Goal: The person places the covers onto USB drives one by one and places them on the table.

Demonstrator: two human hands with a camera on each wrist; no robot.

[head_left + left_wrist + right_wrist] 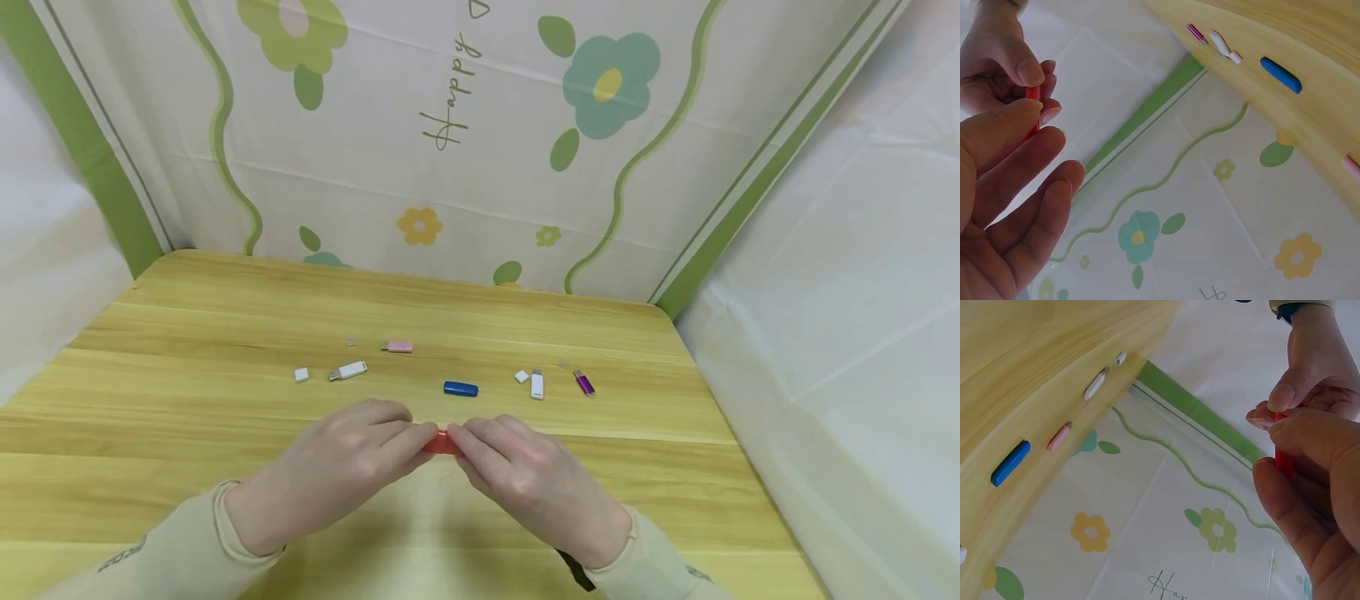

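Observation:
Between my two hands is a small red USB stick (441, 442), held above the table near its front. My left hand (360, 454) pinches its left end with thumb and fingers. The opposite end is pinched by my right hand (525, 471). Only a short red middle part shows in the head view; fingertips cover both ends. In the left wrist view the thumb presses on the red stick (1033, 94), and the other fingers are loosely bent. A blue USB stick (461, 388), with no bare plug showing, lies on the table just beyond the hands.
On the wooden table (187, 467) lie a white USB stick (351, 370) and white cap (302, 375), a pink stick (399, 347), another white stick (537, 385) with its cap (522, 377), and a purple stick (584, 383). A flowered curtain (487, 183) hangs behind.

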